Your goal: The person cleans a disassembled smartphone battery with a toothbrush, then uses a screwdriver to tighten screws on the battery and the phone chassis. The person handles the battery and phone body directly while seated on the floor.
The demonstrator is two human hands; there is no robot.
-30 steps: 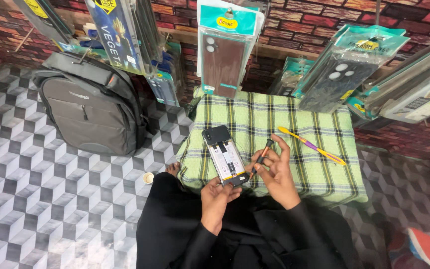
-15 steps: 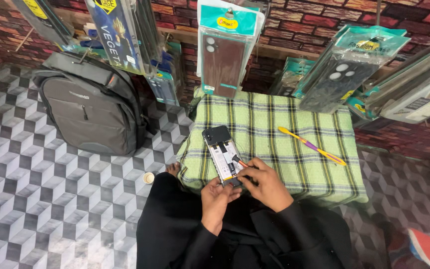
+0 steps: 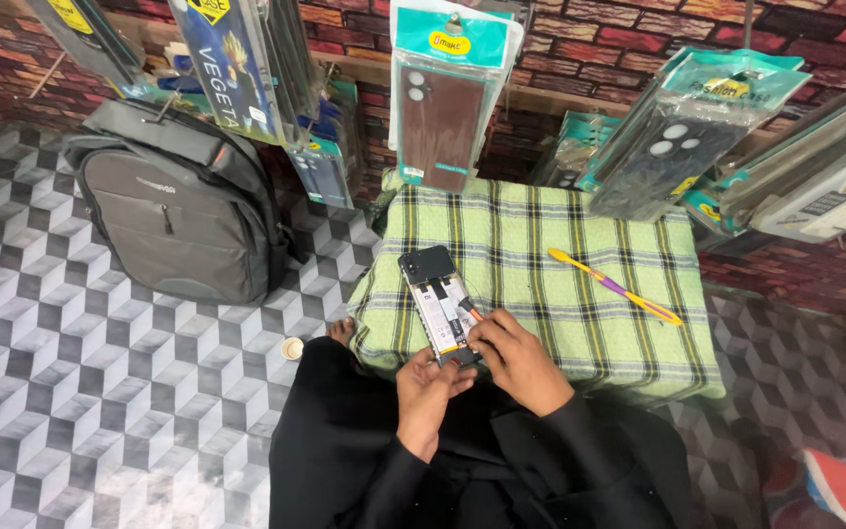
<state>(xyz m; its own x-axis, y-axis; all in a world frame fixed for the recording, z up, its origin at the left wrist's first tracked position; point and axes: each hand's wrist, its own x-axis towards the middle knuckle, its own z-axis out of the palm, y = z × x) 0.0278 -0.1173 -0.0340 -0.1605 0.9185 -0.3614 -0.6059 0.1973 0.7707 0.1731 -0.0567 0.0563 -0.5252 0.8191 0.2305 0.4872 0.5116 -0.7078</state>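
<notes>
Two bare hands work over an opened smartphone point(image 3: 438, 306), its back cover off and its flat rectangular innards showing white, grey and black. Far to the left of the fingers, a grey fabric backpack point(image 3: 173, 211) slumps on a floor point(image 3: 70, 392) of grey-and-white cube-pattern tiles, and a small round cap-like object point(image 3: 292, 348) lies on those tiles, nearer the left hand. The left hand point(image 3: 430, 392) curls around the phone's lower end, fingers closed on its edge from beneath, thumb on top. The phone itself rests on the near left part of a green, yellow and black plaid cloth point(image 3: 560, 264), soft and woven, draped over a low boxy stool. Just to the right, the right hand point(image 3: 516, 358) pinches a slim tool with an orange tip point(image 3: 471, 312), fingertips shut tight on its shaft; the tip touches the phone's exposed inside, just ahead of the fingers. Black sleeves point(image 3: 580, 441) cover both wrists. Further right of the fingers, well apart, a long thin yellow-and-purple plastic pry tool point(image 3: 614, 286) lies slantwise on the cloth. Above the hands, glossy clear-packed phone cases point(image 3: 452, 93) hang before a red brick-pattern wall point(image 3: 834, 29).
</notes>
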